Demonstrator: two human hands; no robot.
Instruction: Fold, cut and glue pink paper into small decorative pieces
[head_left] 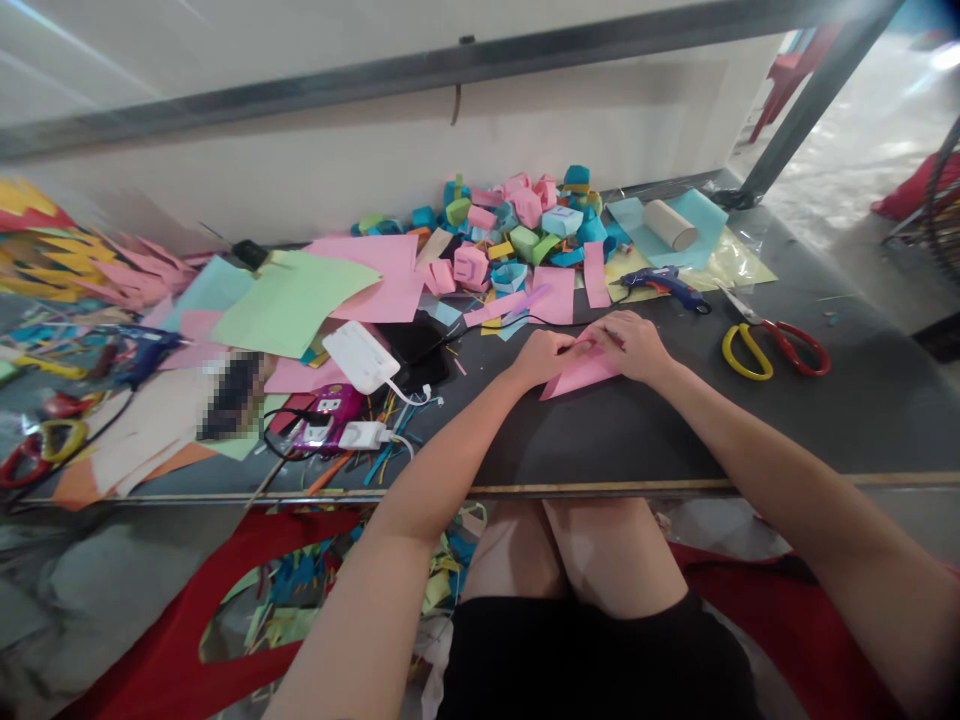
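Note:
A pink sheet of paper (581, 375) lies partly folded on the dark table (615, 440) in front of me. My left hand (541, 355) presses and pinches its left upper edge, fingers closed on the paper. My right hand (630, 345) rests on the top right of the same sheet, fingers curled down onto the fold. Both hands meet over the paper's upper edge. Behind them lies a pile of small folded paper boxes (517, 225) in pink, blue, green and yellow.
Yellow-and-red scissors (772, 345) lie to the right, a blue glue gun (664, 285) and a paper roll (670, 223) behind. Left: green and pink sheets (300, 295), a white power bank (360, 357), cables, more scissors (34, 445). A wall runs behind.

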